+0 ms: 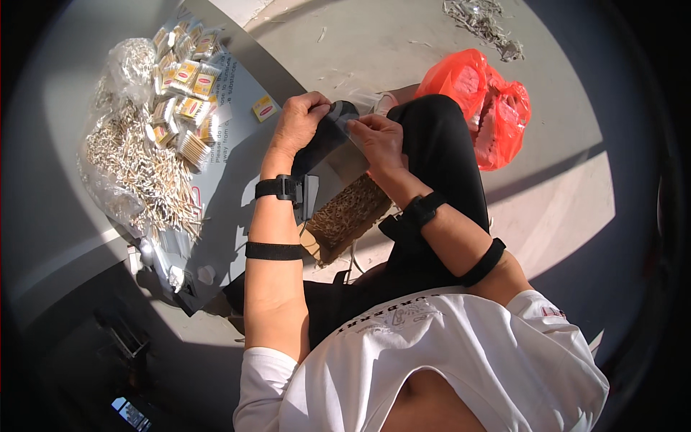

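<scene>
My left hand (301,124) and my right hand (380,144) are raised close together above my knees. Between them is a thin, clear plastic bag (337,129), pinched at its edges by the fingertips of both hands. Dark cloth shows through the plastic, and whether anything is inside cannot be made out. To the left of my left hand, a small yellow label card (264,109) lies on the grey board. Below my hands, between my legs, stands an open carton (311,243) filled with loose cotton swabs (350,214).
A large heap of loose cotton swabs (133,162) spills from clear plastic at the left. Packed bundles of swabs with yellow labels (186,75) are piled beside it. A red plastic bag (504,108) sits beyond my right knee. Scraps (486,25) lie on the far floor.
</scene>
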Action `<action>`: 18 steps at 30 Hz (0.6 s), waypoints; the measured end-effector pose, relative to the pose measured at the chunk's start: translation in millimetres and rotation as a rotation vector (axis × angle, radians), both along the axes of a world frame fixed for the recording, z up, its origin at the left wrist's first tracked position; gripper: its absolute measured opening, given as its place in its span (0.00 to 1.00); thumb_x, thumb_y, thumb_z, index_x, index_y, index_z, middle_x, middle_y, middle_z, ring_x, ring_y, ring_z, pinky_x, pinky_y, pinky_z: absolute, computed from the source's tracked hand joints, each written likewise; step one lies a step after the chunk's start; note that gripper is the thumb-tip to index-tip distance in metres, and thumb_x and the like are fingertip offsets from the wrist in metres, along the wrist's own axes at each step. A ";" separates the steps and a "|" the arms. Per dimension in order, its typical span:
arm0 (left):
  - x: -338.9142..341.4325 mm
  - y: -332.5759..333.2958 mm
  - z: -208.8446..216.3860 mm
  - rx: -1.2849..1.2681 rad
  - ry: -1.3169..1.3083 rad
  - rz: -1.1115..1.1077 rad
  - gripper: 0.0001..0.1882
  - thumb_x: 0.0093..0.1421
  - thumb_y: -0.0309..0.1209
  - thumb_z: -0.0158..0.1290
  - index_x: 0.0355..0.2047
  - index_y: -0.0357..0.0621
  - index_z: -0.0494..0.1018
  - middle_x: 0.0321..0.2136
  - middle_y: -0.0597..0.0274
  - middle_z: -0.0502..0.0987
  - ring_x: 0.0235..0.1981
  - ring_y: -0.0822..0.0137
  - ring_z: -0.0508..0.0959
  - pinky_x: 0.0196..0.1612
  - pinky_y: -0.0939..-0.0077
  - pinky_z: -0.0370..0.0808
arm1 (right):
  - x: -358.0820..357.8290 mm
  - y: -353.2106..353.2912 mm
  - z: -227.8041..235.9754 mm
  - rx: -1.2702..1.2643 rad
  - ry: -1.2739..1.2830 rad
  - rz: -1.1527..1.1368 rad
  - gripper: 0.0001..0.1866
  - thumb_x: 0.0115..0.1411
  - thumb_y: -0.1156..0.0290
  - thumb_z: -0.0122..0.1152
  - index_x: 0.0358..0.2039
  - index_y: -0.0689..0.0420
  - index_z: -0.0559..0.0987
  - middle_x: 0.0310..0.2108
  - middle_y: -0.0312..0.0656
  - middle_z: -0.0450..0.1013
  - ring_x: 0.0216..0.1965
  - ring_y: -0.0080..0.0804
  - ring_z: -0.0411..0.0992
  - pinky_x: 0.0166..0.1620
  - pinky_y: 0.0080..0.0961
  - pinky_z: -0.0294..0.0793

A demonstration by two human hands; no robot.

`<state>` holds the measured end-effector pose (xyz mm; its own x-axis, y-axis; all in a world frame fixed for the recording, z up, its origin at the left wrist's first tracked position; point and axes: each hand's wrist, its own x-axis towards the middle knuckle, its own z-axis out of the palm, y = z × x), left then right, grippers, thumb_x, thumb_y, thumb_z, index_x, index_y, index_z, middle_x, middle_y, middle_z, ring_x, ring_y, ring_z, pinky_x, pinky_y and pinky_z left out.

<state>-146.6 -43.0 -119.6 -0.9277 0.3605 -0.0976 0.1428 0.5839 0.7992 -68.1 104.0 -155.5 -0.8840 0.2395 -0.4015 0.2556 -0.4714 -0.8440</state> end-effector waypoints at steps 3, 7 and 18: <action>2.8 -0.6 -5.5 -0.142 0.146 -0.009 0.05 0.55 0.28 0.55 0.30 0.39 0.77 0.30 0.54 0.77 0.39 0.51 0.76 0.44 0.61 0.72 | 3.1 -5.5 -8.0 0.146 -0.042 0.073 0.06 0.53 0.76 0.68 0.25 0.66 0.81 0.20 0.30 0.70 0.24 0.16 0.67 0.27 0.16 0.64; 1.7 -0.4 -3.9 -0.276 0.160 -0.016 0.05 0.54 0.29 0.55 0.30 0.44 0.79 0.35 0.56 0.76 0.46 0.53 0.72 0.50 0.62 0.70 | 8.6 -12.8 -17.4 0.157 -0.037 -0.036 0.05 0.51 0.77 0.68 0.23 0.65 0.80 0.19 0.29 0.65 0.23 0.16 0.64 0.26 0.17 0.60; -8.7 -9.0 16.7 -0.640 0.133 -0.280 0.10 0.53 0.27 0.54 0.35 0.49 0.81 0.40 0.61 0.77 0.50 0.55 0.71 0.55 0.62 0.69 | 13.0 -22.0 -22.8 0.614 -0.011 0.190 0.12 0.42 0.70 0.70 0.18 0.67 0.78 0.35 0.43 0.71 0.38 0.36 0.71 0.40 0.27 0.67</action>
